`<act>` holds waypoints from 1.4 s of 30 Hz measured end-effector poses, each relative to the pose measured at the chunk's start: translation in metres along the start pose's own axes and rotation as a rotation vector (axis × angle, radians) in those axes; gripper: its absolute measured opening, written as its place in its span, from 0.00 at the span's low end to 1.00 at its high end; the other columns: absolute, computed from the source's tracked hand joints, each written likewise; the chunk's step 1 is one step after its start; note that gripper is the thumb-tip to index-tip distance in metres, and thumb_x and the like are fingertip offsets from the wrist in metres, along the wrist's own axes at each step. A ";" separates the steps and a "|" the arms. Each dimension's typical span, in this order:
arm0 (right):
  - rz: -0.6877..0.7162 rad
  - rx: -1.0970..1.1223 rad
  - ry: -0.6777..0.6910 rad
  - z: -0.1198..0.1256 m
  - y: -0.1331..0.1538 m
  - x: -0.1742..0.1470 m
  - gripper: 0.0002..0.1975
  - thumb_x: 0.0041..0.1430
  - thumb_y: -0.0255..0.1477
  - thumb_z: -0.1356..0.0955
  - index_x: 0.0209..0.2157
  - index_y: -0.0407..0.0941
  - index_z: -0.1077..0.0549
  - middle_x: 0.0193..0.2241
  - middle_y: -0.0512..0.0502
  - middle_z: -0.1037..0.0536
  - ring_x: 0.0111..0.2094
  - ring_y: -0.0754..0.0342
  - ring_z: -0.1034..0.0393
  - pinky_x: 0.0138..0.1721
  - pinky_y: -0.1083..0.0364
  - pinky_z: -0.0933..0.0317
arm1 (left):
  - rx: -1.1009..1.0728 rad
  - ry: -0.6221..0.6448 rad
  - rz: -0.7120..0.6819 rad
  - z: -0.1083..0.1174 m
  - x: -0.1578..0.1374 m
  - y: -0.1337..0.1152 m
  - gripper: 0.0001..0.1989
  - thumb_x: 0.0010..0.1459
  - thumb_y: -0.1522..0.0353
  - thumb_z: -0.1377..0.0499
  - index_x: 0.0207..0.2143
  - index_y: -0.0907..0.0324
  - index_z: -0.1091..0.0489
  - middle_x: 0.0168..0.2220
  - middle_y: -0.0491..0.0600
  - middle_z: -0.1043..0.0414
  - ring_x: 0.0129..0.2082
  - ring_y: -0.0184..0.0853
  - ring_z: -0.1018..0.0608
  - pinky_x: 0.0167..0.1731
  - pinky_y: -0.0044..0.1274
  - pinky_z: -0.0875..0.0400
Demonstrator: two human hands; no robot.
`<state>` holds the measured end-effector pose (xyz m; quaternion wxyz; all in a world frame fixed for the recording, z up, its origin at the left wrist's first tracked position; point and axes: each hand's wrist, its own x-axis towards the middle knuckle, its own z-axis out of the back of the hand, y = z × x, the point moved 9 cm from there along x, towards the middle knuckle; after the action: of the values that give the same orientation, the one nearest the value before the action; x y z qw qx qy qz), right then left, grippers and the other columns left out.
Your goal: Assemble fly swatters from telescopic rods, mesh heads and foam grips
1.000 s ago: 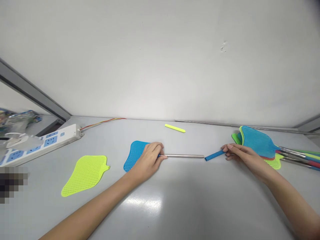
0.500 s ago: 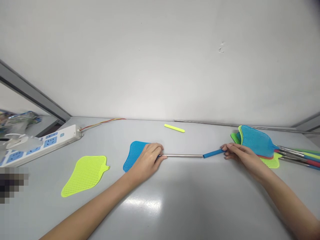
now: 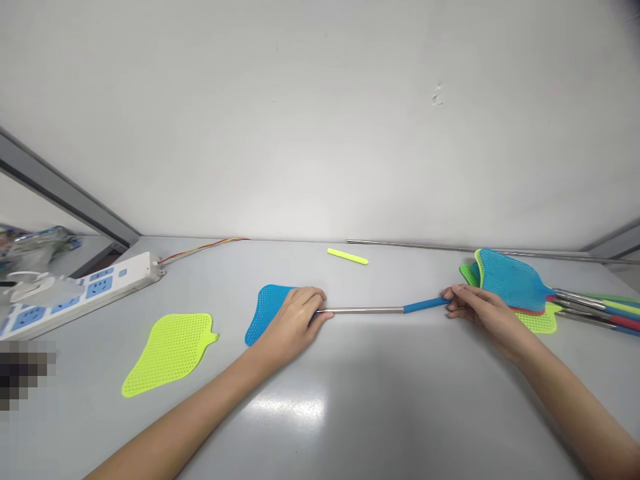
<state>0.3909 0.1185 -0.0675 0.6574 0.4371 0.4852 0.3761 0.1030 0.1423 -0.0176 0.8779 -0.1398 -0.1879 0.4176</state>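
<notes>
The left hand [image 3: 295,319] pinned a blue perforated plastic swatter head [image 3: 266,311] flat, pinching its thin steel rod [image 3: 367,310]. The right hand [image 3: 475,308], beside the rod's far end, gripped the blue plastic handle sleeve [image 3: 425,305] meeting the rod tip. Skewed pushing could probably bend the rod.

A grey tabletop [image 3: 350,413] carried a yellow mesh head [image 3: 170,352] at lower left, a power strip [image 3: 75,297] at far left, a yellow sleeve [image 3: 348,257] at centre back, and stacked swatters [image 3: 520,293] at right.
</notes>
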 end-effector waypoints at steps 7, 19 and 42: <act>-0.025 0.117 0.065 -0.007 0.001 -0.004 0.11 0.46 0.36 0.34 0.24 0.42 0.29 0.30 0.46 0.31 0.28 0.59 0.37 0.30 0.60 0.35 | 0.018 0.008 -0.033 0.001 0.000 -0.002 0.08 0.56 0.66 0.54 0.33 0.57 0.38 0.41 0.47 0.39 0.42 0.33 0.37 0.44 0.28 0.44; -0.083 0.037 0.182 -0.021 0.001 -0.012 0.14 0.48 0.37 0.36 0.33 0.42 0.29 0.28 0.43 0.29 0.30 0.54 0.33 0.23 0.60 0.35 | 0.173 0.120 -0.043 0.004 0.003 -0.005 0.10 0.57 0.66 0.57 0.30 0.58 0.39 0.32 0.45 0.37 0.34 0.30 0.35 0.42 0.29 0.48; -0.145 0.270 0.376 -0.057 0.001 -0.027 0.13 0.52 0.35 0.39 0.34 0.42 0.29 0.35 0.42 0.27 0.40 0.49 0.33 0.45 0.51 0.42 | 0.031 0.145 -0.007 0.004 0.001 -0.014 0.10 0.57 0.66 0.56 0.30 0.58 0.38 0.32 0.46 0.37 0.33 0.32 0.36 0.36 0.26 0.43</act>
<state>0.3288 0.1060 -0.0664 0.5162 0.4073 0.6751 0.3344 0.1119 0.1349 -0.0084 0.8927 -0.1552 -0.1179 0.4064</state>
